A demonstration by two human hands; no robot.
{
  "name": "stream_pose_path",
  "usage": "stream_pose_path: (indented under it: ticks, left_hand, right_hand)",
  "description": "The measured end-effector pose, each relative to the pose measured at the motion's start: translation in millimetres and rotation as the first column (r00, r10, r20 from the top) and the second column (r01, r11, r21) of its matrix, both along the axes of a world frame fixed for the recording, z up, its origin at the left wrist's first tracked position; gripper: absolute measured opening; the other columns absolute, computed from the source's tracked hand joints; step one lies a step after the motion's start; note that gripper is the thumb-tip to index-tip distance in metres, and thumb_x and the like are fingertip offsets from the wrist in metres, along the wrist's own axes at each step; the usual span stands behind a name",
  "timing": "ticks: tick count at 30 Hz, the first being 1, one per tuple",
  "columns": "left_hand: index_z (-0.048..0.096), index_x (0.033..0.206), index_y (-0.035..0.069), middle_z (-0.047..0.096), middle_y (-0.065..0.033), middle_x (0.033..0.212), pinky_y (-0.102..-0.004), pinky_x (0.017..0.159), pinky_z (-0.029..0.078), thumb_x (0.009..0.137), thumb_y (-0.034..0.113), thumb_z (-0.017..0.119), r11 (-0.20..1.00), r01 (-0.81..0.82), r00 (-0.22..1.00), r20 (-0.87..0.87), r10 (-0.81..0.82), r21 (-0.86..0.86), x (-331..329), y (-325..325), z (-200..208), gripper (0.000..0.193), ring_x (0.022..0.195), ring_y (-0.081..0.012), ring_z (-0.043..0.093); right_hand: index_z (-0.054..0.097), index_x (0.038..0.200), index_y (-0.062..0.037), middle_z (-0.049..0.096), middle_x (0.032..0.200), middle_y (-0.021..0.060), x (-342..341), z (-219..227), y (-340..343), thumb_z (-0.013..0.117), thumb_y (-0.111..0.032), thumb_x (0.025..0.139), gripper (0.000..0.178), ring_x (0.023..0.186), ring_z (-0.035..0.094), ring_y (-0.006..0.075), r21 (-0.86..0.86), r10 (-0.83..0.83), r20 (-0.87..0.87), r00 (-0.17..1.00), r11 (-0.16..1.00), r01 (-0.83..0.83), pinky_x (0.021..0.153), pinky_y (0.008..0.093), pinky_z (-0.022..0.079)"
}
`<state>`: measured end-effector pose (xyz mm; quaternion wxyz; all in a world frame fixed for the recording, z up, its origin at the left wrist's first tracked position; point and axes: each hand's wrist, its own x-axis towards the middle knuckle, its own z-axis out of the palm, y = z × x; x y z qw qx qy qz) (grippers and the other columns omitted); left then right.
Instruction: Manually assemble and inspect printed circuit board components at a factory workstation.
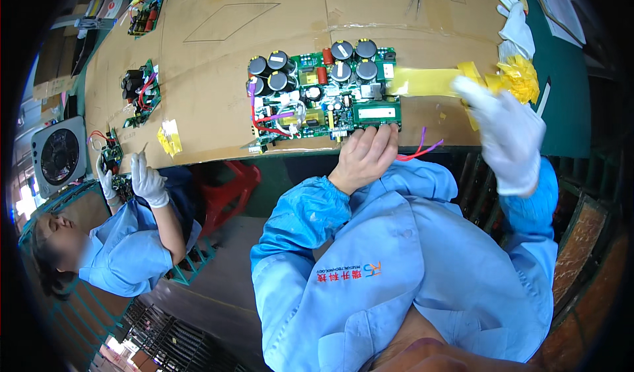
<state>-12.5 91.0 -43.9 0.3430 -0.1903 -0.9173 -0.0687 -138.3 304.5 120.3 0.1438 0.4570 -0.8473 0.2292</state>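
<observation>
A green circuit board [343, 101] lies on the cardboard-covered table in front of me, crowded with large black capacitors [342, 50], red parts and loose wires. My left hand [366, 152] is bare, its fingers curled over the board's near edge. A strip of yellow tape [422, 82] runs rightward from the board's right side. Over the far end of that strip hovers my right hand [505, 137] in a white glove. Motion blurs its fingers, so whether they grip the tape is unclear. Red and purple wires [419, 152] stick out beside my left hand.
Crumpled yellow tape [518, 78] and a white glove [517, 28] lie at the right. More circuit boards [140, 93] rest along the left of the cardboard [218, 88]. A gloved co-worker [132, 240] handles a board near a fan [59, 155]. A red stool [228, 197] stands between us.
</observation>
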Motion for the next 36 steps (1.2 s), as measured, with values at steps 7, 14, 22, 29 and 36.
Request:
stream_pose_path:
  ticks: [7,14,22,29,36]
  left_hand:
    - [0.070,0.112,0.007,0.061,-0.0070,0.118,-0.0377,0.087,0.050,0.081,0.011,0.069,0.996,0.010,0.998,0.061,-0.015,0.085,0.4,3.2,4.2,0.031,0.104,-0.0233,0.057]
    - [0.068,0.116,0.003,0.060,-0.0115,0.121,-0.0413,0.090,0.050,0.080,0.009,0.065,0.975,-0.044,0.992,0.122,0.017,0.219,4.9,12.8,4.2,0.037,0.109,-0.0275,0.056]
    - [0.069,0.120,0.005,0.060,-0.0110,0.122,-0.0421,0.092,0.046,0.070,0.002,0.065,0.961,-0.063,0.998,0.015,0.062,0.270,5.2,19.5,-18.2,0.051,0.111,-0.0306,0.054]
    - [0.071,0.111,0.006,0.063,-0.0092,0.120,-0.0397,0.087,0.050,0.080,0.009,0.067,0.960,-0.071,0.994,-0.061,0.091,0.271,0.7,22.0,-19.6,0.031,0.110,-0.0261,0.055]
    - [0.072,0.109,0.006,0.064,-0.0080,0.118,-0.0388,0.085,0.050,0.081,0.009,0.068,0.962,-0.068,0.995,-0.055,0.086,0.264,0.6,18.8,-18.8,0.028,0.107,-0.0253,0.056]
  right_hand:
    - [0.062,0.140,-0.0232,0.073,0.108,0.0153,28.0,-32.3,87.9,0.057,-0.023,0.105,0.036,0.089,0.073,0.0297,0.716,-0.742,0.053,0.668,0.495,0.493,0.077,0.0367,0.057]
    - [0.064,0.126,-0.0138,0.072,0.095,0.0167,35.9,-41.5,28.4,0.067,-0.032,0.098,0.034,0.088,0.071,0.0368,0.183,-0.478,0.560,0.676,0.868,0.462,0.073,0.0397,0.056]
    - [0.066,0.106,-0.0110,0.067,0.094,0.0070,-5.9,-98.3,-12.6,0.066,-0.035,0.095,0.026,0.073,0.068,0.0277,0.193,0.050,0.127,0.991,0.978,-0.074,0.061,0.0394,0.051]
    - [0.066,0.108,-0.0118,0.065,0.091,0.0044,-7.1,-106.2,-17.2,0.065,-0.037,0.095,0.028,0.067,0.066,0.0251,0.218,0.061,0.116,0.991,0.972,-0.086,0.059,0.0368,0.050]
    - [0.068,0.110,-0.0126,0.067,0.089,0.0046,-10.8,-98.2,-21.2,0.063,-0.037,0.096,0.028,0.066,0.066,0.0250,0.281,0.067,0.127,0.990,0.954,-0.101,0.059,0.0370,0.050]
